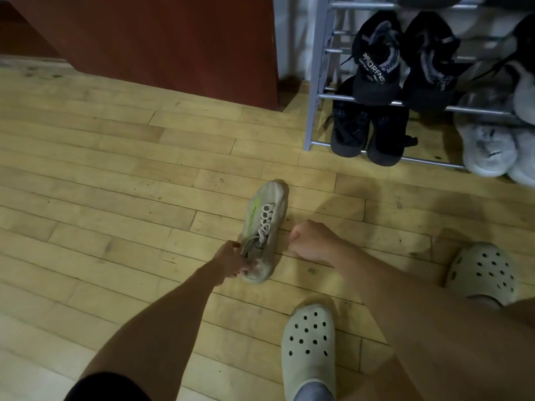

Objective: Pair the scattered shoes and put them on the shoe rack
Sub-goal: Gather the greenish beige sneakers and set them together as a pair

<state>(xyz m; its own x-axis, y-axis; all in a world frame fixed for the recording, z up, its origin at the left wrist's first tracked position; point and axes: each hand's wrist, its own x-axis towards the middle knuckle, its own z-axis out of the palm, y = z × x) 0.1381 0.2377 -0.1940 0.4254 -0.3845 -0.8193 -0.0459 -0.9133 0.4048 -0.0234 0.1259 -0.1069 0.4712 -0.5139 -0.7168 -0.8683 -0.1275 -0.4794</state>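
**Grey sneaker gripped at heel, floor in front of rack**

I see the left hand [231,260] pinching the heel of a pale grey lace-up sneaker w/ lime side stripe [265,227]; shoe lies on the light wood plank floor [115,183], toe aimed toward the silver metal-tube shoe rack [315,91]. Right hand [311,240] is curled to a loose fist just beside the sneaker, holding nothing. On the rack: black knit sneakers [376,59] on a middle rail, dark pair [367,134] below, fluffy grey slippers [489,149] further along the bottom rail. Pale perforated clogs [309,342] on the person's feet, nearer me than the rack.
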